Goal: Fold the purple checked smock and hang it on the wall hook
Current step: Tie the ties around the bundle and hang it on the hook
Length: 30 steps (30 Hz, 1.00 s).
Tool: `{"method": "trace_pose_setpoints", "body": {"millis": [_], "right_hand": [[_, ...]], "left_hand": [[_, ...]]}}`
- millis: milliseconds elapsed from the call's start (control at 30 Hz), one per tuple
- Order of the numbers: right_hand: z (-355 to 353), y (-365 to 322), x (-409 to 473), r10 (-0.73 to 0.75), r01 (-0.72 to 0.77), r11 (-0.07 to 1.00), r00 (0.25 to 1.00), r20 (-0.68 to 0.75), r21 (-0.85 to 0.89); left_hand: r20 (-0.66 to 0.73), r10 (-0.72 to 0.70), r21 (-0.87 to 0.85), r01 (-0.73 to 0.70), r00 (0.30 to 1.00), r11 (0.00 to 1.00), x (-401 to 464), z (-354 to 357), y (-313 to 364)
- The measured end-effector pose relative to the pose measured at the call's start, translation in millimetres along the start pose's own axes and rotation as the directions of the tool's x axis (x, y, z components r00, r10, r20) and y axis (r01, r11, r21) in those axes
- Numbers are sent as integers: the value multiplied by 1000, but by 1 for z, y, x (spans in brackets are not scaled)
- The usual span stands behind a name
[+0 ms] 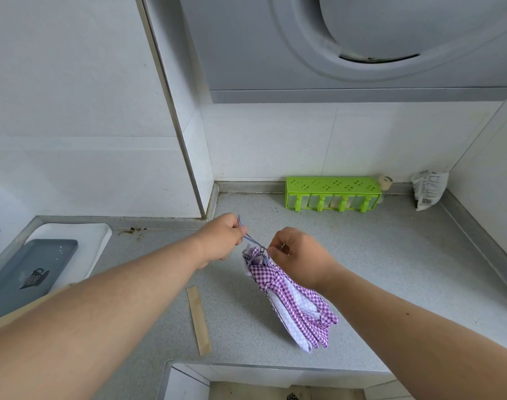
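I note my left hand [222,236] clenched on a thin cord [253,241], and my right hand [297,254] pinching the same cord at the top of the folded purple checked smock [289,295]. Both forearms reach forward over the grey counter [376,255]. The smock hangs from the cord above the counter.

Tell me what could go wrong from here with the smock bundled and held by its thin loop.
The left hand and right hand only pinch the thin loop; if either grip slips, the folded smock may drop and unfold. No wall hook is in view, so the carry could loosen it. It might also snag the wooden strip nearby.
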State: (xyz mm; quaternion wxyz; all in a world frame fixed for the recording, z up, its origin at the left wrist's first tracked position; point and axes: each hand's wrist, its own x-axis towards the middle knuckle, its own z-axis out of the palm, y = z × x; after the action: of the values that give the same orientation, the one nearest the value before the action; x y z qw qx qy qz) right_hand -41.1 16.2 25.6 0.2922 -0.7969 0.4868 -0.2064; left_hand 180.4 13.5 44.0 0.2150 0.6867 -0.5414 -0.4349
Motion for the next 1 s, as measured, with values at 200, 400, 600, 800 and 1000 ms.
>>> {"method": "trace_pose_setpoints", "body": {"millis": [200,400,600,800,1000], "right_hand": [[-2,-3,-2,0,4,999,994,108,-32],[-1,-5,-3,-10,22,997,986,167,-72],[1,-7,-5,-28,46,996,976,215,-79],[5,-4,-6,102,-141,981,957,271,130],[2,-8,-9,112,-211,914,953,283,347]], "left_hand": [[-136,69,134,-51,988,990,-2,-2,-2],[-216,113,230,-62,970,971,-8,0,-2],[-147,84,144,-63,986,988,-17,11,10],[-43,78,135,-72,996,988,-21,13,21],[-6,96,49,-96,995,994,-27,14,38]]}}
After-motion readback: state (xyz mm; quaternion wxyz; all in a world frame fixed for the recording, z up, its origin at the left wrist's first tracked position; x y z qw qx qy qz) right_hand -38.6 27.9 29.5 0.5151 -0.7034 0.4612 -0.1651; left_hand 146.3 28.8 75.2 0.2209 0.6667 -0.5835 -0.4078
